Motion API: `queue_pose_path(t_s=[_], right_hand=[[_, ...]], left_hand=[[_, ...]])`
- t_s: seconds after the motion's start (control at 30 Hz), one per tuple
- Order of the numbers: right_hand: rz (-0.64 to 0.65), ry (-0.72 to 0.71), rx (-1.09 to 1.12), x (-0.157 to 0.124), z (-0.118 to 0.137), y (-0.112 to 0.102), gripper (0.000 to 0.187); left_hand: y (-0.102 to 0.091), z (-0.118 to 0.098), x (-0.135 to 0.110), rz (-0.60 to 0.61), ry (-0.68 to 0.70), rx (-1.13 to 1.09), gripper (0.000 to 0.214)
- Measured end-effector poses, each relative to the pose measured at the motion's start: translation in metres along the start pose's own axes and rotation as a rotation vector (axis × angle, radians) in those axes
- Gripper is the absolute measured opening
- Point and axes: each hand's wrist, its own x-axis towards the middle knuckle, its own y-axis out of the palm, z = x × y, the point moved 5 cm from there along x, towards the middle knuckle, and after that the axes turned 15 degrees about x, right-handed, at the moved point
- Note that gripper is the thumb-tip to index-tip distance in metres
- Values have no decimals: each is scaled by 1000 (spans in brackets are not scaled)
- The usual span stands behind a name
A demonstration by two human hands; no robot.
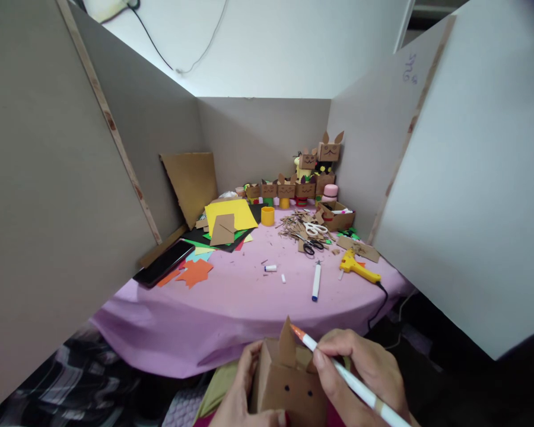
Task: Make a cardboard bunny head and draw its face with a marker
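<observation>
My left hand grips the side of a small brown cardboard box animal with pointed ears and two black dot eyes, held low in front of me below the table edge. My right hand pinches a white marker with an orange tip, its tip beside the box's ear. Both hands are closed on what they hold.
A table under a purple cloth carries a blue-tipped white marker, a yellow glue gun, scissors, coloured paper, a phone, a yellow cup and several finished box animals. Grey partition boards wall in three sides.
</observation>
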Motion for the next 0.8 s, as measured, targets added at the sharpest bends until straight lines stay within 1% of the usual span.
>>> queue_pose_path(t_s=[0.1, 0.17, 0.2, 0.27, 0.37, 0.43, 0.53, 0.67, 0.8], right_hand=[[-6, 9, 19, 0, 0, 2, 9], [-12, 15, 20, 1, 1, 2, 9], [-15, 17, 23, 1, 1, 1, 9], [-19, 17, 27, 1, 3, 0, 9], [-12, 17, 20, 1, 5, -3, 9], [-2, 25, 25, 1, 5, -4, 9], [12, 46, 50, 0, 4, -3, 9], [15, 86, 58, -3, 0, -1, 10], [19, 143, 38, -8, -5, 1, 14]], left_hand=[[0, 4, -2, -39, -53, -79, 106], [1, 5, -5, -31, -89, -151, 110], [2, 5, -6, -21, -97, -174, 106], [2, 4, -7, -17, -92, -177, 91], [-2, 1, -7, -41, -44, -120, 68], [-2, 0, -5, -25, -20, -114, 58], [0, 0, -4, 3, -16, -172, 53], [1, -1, -2, -32, -33, -217, 50], [4, 2, -2, 4, -112, -242, 42]])
